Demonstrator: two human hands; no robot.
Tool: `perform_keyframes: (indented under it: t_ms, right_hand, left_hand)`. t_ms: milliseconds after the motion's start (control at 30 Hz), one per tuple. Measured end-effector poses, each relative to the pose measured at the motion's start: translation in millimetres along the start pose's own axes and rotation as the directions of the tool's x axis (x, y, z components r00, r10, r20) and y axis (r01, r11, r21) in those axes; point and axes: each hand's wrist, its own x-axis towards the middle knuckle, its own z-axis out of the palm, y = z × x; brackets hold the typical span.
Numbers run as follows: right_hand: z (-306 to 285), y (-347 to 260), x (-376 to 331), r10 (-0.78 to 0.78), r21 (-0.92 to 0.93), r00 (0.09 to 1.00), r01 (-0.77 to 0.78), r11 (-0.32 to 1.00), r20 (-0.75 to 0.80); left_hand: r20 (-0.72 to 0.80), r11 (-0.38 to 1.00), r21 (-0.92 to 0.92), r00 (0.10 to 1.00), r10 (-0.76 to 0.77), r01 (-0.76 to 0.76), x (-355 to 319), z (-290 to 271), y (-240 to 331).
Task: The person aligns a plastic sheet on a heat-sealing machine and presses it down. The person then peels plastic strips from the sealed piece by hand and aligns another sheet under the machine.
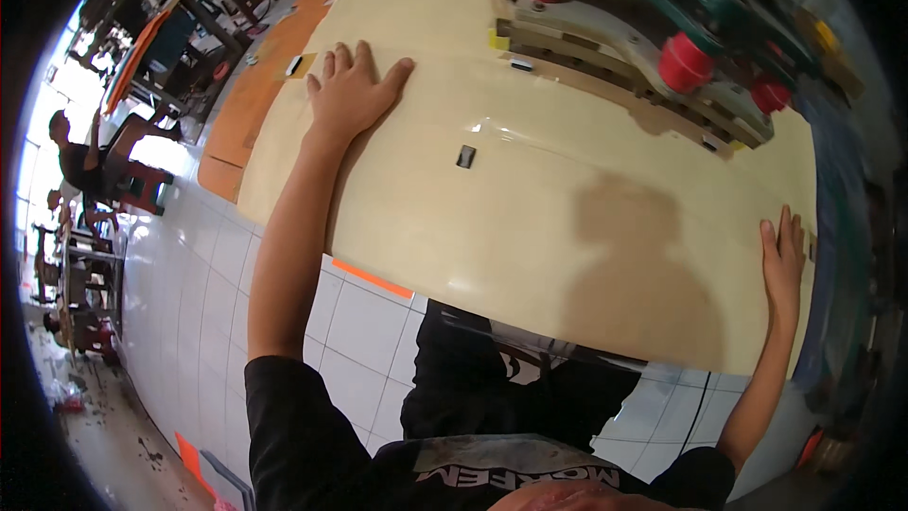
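A large glossy cream-coloured panel (530, 180) lies flat across a work surface in front of me. My left hand (352, 87) rests palm down on its far left part, fingers spread. At the panel's right edge my right hand (783, 260) lies flat with the fingers straight. Neither hand holds anything. A small dark rectangular slot (465, 157) sits in the panel between my hands. The panel's far edge runs under a machine (662, 47) with red rollers (683, 63) and green arms.
An orange board (248, 104) lies under and left of the panel. The floor is white tile (218, 303). A person (80, 156) sits among chairs and tables at far left. Small pieces of tape mark the panel's edges.
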Motion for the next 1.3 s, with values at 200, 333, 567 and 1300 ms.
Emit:
perform_keyframes:
  t_ms: [200, 333, 567, 1300]
  right_hand:
    - [5.7, 3.7, 3.4, -0.024, 0.016, 1.0, 0.024, 1.0, -0.013]
    - [6.9, -0.2, 2.5, -0.057, 0.003, 0.998, 0.057, 0.998, -0.022]
    - [7.8, 0.3, 0.3, -0.112, 0.127, 0.992, 0.119, 0.985, -0.057]
    - [9.9, 10.9, 8.2, -0.026, -0.032, 1.0, 0.026, 0.999, 0.011]
  left_hand:
    - [-0.027, 0.999, -0.026, 0.999, -0.027, 0.026, 5.3, 6.7, -7.4]
    - [-0.04, 0.999, -0.008, 0.998, -0.046, 0.046, 9.7, 7.2, -15.4]
    - [-0.054, 0.999, 0.007, 0.997, -0.053, 0.054, 15.6, 7.4, -22.4]
    - [-0.011, 0.997, -0.009, 0.997, -0.072, 0.072, 14.9, 4.0, -21.0]
